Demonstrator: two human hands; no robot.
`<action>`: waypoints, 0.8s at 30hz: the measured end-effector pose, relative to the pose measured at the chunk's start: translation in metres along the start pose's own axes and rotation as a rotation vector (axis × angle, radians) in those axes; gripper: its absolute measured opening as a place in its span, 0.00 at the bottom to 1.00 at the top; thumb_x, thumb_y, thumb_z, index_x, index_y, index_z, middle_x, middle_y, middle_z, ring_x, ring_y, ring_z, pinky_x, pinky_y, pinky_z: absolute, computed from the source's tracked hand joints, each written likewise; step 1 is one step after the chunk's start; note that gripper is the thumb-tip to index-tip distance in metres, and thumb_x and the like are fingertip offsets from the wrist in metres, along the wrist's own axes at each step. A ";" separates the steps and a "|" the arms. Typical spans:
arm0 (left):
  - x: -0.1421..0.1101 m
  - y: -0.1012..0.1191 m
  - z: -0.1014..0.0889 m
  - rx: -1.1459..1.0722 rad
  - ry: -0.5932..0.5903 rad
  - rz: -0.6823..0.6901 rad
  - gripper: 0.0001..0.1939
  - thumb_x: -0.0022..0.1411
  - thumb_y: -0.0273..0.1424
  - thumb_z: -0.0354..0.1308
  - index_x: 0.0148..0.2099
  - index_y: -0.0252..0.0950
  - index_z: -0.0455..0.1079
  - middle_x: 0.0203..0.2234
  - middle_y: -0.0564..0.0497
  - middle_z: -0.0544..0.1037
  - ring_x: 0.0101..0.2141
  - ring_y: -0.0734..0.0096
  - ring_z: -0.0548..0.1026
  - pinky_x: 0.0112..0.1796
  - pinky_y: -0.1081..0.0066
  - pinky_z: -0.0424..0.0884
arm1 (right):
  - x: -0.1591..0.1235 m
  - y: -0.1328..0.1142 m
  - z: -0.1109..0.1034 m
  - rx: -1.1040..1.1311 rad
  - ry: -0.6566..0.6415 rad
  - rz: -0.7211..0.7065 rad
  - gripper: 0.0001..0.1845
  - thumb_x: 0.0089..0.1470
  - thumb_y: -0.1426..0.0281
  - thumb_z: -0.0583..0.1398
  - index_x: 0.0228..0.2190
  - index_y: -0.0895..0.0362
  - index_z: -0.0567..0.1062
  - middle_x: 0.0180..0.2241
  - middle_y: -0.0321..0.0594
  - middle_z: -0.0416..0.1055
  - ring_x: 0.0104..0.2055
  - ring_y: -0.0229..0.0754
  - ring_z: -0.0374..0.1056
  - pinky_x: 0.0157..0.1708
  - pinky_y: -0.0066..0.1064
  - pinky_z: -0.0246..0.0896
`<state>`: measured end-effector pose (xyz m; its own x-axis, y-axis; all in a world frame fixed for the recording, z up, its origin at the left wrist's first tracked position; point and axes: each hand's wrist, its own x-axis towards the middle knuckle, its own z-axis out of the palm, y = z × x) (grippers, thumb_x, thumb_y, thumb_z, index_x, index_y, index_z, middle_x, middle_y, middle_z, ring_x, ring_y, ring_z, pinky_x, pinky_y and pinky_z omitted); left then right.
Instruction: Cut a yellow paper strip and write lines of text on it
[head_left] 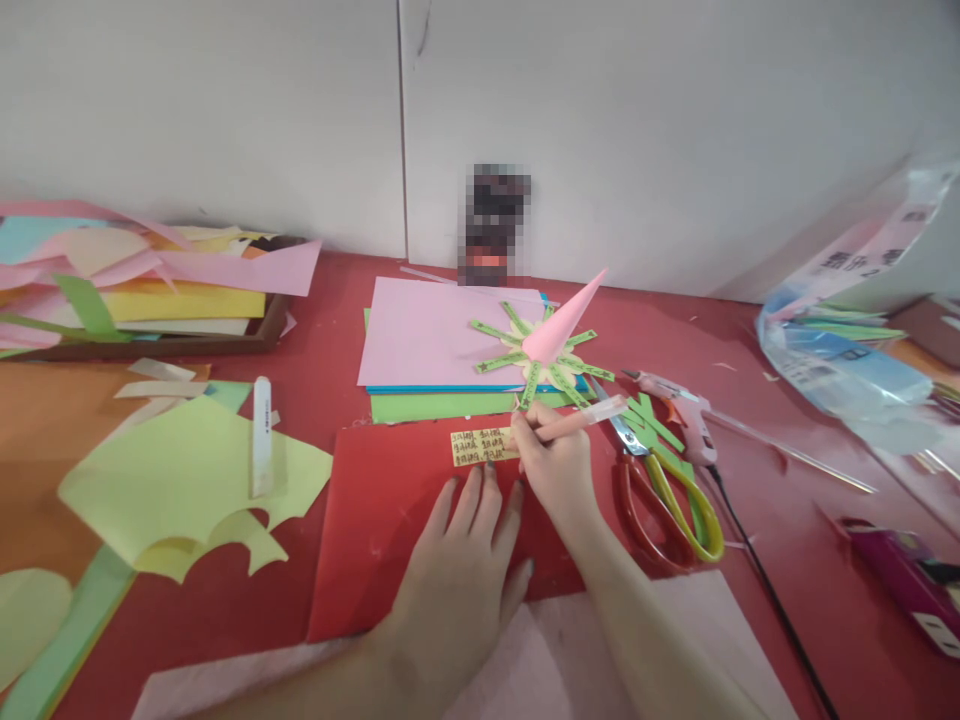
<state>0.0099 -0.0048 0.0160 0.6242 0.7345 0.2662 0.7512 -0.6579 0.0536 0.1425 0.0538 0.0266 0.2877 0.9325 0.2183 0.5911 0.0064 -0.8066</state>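
Note:
My left hand (461, 570) lies flat with its fingers spread on a red sheet (367, 540). Its fingertips reach the lower edge of a small yellow paper slip (472, 447), which carries rows of dark handwriting. A pale pink pen (581, 418) slants up from my right hand (555, 470), whose fingers are closed around it over the slip's right end. The pen's tip is hidden behind my fingers. Just beyond stands a pink paper cone (559, 330) on a pale yellow flower-shaped base, with green patterned strips (491, 330) radiating around it.
Scissors (637, 440) with red and yellow handles lie right of my right hand, near a pink glue gun (686, 410) with a black cord. Pink sheets (435, 320) are stacked behind. On the left are cut yellow paper (187, 480), a white pen (261, 430) and a paper-filled tray (172, 345).

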 end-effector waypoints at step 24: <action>0.000 0.000 0.000 0.002 -0.010 0.003 0.24 0.64 0.40 0.42 0.56 0.33 0.62 0.51 0.40 0.69 0.52 0.56 0.65 0.51 0.57 0.59 | -0.001 -0.002 -0.001 -0.015 0.017 -0.017 0.16 0.47 0.70 0.53 0.14 0.54 0.53 0.11 0.29 0.51 0.18 0.34 0.56 0.20 0.24 0.48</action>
<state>0.0101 -0.0052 0.0157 0.6284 0.7343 0.2567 0.7499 -0.6596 0.0507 0.1422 0.0524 0.0287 0.2904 0.9259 0.2417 0.6070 0.0170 -0.7945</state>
